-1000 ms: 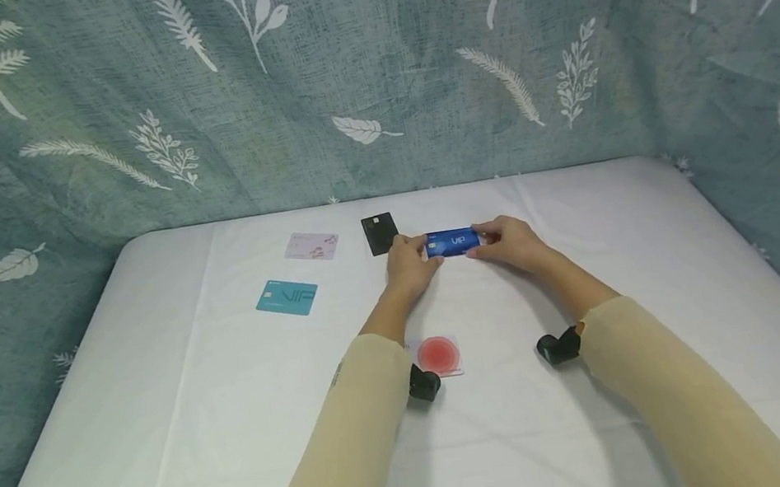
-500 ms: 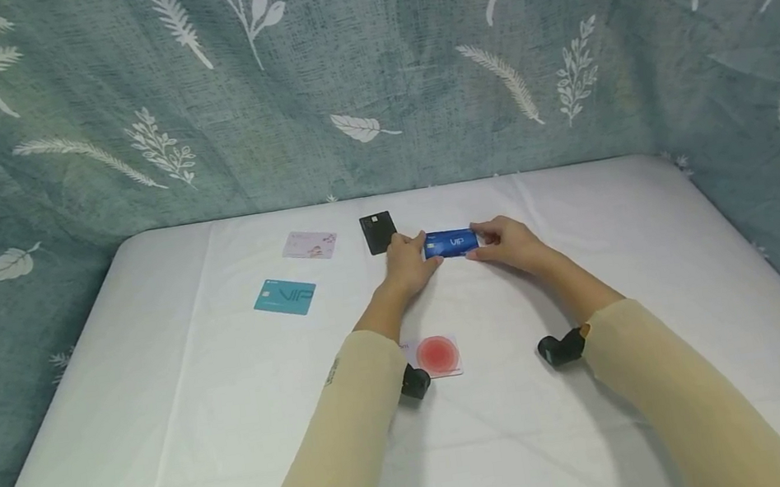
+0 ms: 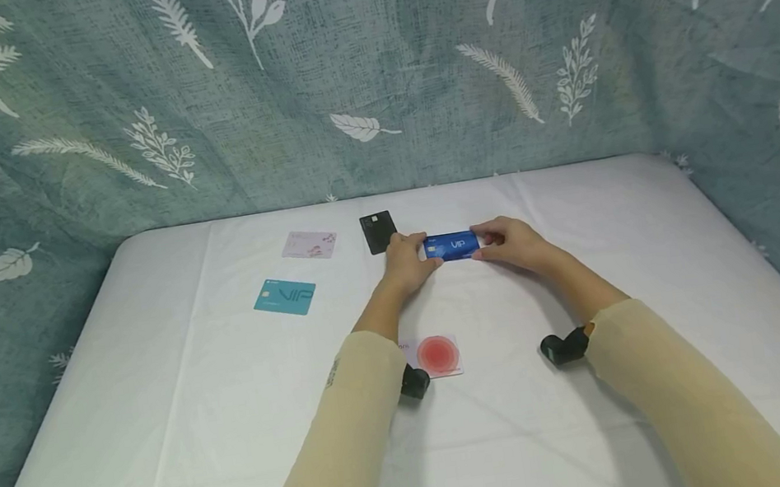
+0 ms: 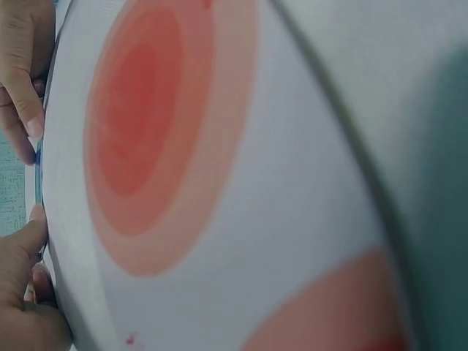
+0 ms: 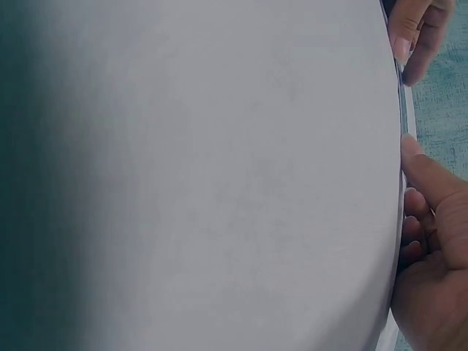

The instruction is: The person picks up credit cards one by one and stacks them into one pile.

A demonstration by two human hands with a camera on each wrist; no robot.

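A blue card (image 3: 452,246) with "VIP" and a chip on it is held between the two hands in the head view, near the far side of the table. The left hand (image 3: 408,264) grips its left end between thumb and fingers. At the other end the right hand (image 3: 517,244) pinches it the same way, other fingers curled below. Both wrist views show the card only as a thin edge. A black card (image 3: 378,232) lies just behind the left hand.
On the white-covered table (image 3: 212,468), a teal card (image 3: 285,296) and a pale pink card (image 3: 309,244) lie left of the hands. A white card with a red circle (image 3: 439,355) lies nearer, partly hidden by the left sleeve. A green leaf-print cloth (image 3: 410,66) hangs behind.
The blue card has shifted very slightly nearer the person, still in both hands. The left forearm has moved slightly left, baring a little more of the red-circle card.
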